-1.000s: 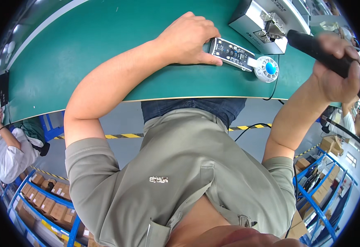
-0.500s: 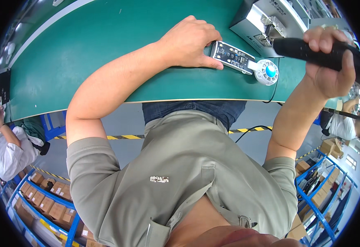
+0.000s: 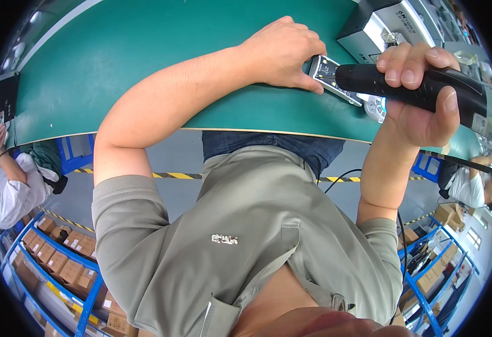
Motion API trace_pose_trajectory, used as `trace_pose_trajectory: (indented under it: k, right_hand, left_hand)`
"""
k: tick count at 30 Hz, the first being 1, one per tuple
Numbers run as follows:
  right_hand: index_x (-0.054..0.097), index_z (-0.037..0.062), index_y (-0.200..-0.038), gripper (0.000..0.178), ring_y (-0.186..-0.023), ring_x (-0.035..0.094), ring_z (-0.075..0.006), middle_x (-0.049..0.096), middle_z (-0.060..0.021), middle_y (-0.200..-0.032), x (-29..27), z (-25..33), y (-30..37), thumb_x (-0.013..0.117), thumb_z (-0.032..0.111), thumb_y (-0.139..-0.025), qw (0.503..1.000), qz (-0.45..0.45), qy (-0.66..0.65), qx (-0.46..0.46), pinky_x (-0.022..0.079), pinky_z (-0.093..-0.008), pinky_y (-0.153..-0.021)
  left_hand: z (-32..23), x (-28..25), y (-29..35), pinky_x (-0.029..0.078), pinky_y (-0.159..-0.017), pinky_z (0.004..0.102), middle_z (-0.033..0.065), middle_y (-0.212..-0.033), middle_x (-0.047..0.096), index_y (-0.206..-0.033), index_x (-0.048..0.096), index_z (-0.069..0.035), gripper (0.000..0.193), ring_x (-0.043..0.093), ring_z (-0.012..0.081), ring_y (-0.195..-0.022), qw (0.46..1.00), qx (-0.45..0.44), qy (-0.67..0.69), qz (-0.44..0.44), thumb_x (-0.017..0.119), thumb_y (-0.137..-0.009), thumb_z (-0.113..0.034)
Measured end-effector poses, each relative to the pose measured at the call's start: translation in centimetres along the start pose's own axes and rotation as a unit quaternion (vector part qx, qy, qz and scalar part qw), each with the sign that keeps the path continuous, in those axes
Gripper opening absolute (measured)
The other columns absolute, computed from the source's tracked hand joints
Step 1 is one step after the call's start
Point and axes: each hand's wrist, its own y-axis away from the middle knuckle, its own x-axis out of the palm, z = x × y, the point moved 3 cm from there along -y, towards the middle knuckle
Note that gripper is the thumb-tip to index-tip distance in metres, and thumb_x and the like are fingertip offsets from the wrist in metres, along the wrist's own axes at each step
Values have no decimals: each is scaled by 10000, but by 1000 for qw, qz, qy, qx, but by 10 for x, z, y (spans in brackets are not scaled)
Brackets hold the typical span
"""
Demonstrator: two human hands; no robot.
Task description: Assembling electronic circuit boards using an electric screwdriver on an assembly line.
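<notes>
My left hand (image 3: 288, 53) is closed around the left end of a slim device with an exposed circuit board (image 3: 327, 72) in a pale casing. This device lies at the far right part of the green table. At its right end sits a round white head (image 3: 374, 106) with slots and a blue centre, partly hidden. My right hand (image 3: 420, 90) grips a black corded electric screwdriver (image 3: 364, 80), fingers on top and thumb below. Its body is held above the device and covers part of the board. Whether its tip touches the board cannot be seen.
A silver and black box-shaped machine (image 3: 392, 33) stands behind the device. The green table (image 3: 161, 62) ends at a front edge near my waist. A black cable hangs at the right. Blue shelves with cardboard boxes (image 3: 55, 264) and other people are farther off.
My right hand has brought the screwdriver left and over the circuit board, hiding part of the device and its round head. My left hand keeps its hold; the whole view has shifted slightly.
</notes>
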Motion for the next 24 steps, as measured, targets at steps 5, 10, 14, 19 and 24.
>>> trace_pose_trajectory:
  k: [5, 10, 14, 19, 24]
  right_hand:
    - [517, 23, -1176, 428, -732, 532, -185, 556, -70, -822, 3, -5, -2, 434, 313, -872, 1000, 15, 9, 7, 444, -345, -743]
    - [514, 28, -1157, 403, -724, 531, -184, 555, -71, -814, 16, -10, -10, 445, 297, -865, 998, 58, 12, 19, 444, -342, -732]
    - [513, 29, -1153, 399, -718, 530, -185, 553, -71, -808, 20, -14, -11, 454, 292, -859, 997, 80, 7, 21, 444, -341, -727]
    - [523, 29, -1157, 411, -709, 529, -186, 557, -69, -807, 15, -14, -2, 464, 298, -852, 999, 44, 19, 21, 443, -345, -721]
    - [558, -13, -1105, 355, -683, 565, -227, 578, -103, -773, 1, 19, 8, 444, 211, -854, 997, -63, 26, -19, 478, -387, -697]
  left_hand:
    - [1, 2, 2, 389, -783, 305, -14, -731, 571, -933, 676, -116, 395, 546, 183, -735, 1000, 1, -3, -7, 807, -643, -351]
    - [-2, -2, 0, 403, -813, 328, 4, -779, 629, -875, 682, -112, 377, 583, 200, -811, 999, -22, -10, 31, 772, -668, -414]
    - [-1, -1, 2, 402, -793, 321, -2, -762, 608, -888, 682, -107, 375, 571, 193, -784, 999, -19, -5, 26, 784, -660, -386]
    - [0, 3, 4, 397, -761, 306, -15, -721, 561, -921, 675, -103, 386, 543, 179, -730, 1000, 0, 4, -3, 806, -642, -334]
    - [3, 4, -2, 395, -769, 307, -18, -703, 547, -922, 663, -101, 391, 541, 180, -724, 1000, 5, 5, -15, 802, -643, -339]
